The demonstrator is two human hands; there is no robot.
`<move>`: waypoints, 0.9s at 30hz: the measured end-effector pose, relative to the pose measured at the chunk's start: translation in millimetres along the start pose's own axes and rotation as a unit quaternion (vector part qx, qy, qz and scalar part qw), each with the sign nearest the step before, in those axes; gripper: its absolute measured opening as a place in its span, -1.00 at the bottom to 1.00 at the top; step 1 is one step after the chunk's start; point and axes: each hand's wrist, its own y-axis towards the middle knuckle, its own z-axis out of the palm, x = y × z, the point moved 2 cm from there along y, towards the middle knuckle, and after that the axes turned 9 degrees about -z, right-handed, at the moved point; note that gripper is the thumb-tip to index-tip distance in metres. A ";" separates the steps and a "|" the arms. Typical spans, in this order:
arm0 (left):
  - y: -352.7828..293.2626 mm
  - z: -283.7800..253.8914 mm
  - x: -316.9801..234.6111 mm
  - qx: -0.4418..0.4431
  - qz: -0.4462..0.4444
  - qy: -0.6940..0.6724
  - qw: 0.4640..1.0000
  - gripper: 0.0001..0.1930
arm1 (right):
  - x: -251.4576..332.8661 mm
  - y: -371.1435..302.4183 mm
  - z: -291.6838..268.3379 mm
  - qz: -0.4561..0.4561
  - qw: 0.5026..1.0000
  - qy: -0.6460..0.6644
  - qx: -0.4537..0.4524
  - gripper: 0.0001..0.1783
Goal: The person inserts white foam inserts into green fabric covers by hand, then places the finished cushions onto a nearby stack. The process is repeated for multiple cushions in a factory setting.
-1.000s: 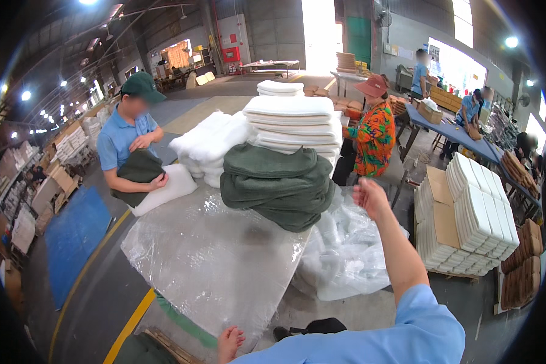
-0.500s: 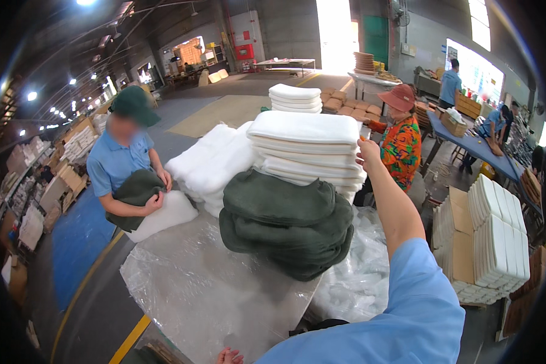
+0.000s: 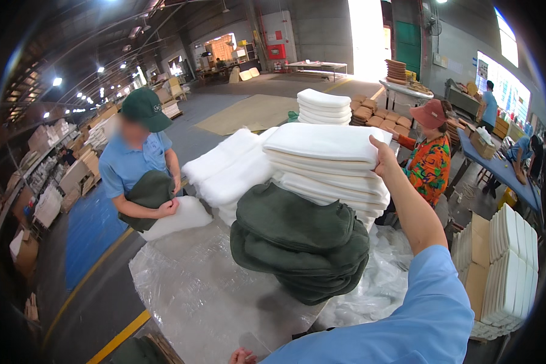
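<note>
R hand fingers gripping flat white foam pad @ corner; L hand mostly cropped, can't tell tbh.

film-covered table | green fabric pile | white pad stack | fluffy white wadding, its base apparently hidden

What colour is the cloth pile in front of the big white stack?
The cloth pile is dark green, seen best in the head view.
</note>
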 end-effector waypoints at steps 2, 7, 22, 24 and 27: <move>-5.0 -11.9 -11.9 -0.036 0.046 -0.019 0.998 -0.64 | -23.8 -1.6 11.4 -0.002 0.999 0.050 0.009 -0.32; 7.8 12.8 -25.6 -0.038 0.106 -0.049 0.992 -0.59 | -7.9 -27.2 2.1 -0.116 0.991 0.000 -0.068 -0.29; -60.0 -120.8 -129.3 -0.056 0.235 0.079 0.967 -0.58 | -116.0 -407.9 -36.5 0.027 0.996 -0.014 0.083 -0.25; -53.2 -143.2 -128.8 -0.133 0.194 0.109 0.966 -0.50 | -171.5 -464.7 -49.5 0.111 0.987 -0.020 0.116 -0.27; -27.7 -195.7 -94.6 -0.131 0.035 0.034 0.990 -0.41 | -242.0 -545.1 -60.8 0.270 0.950 -0.056 0.145 -0.34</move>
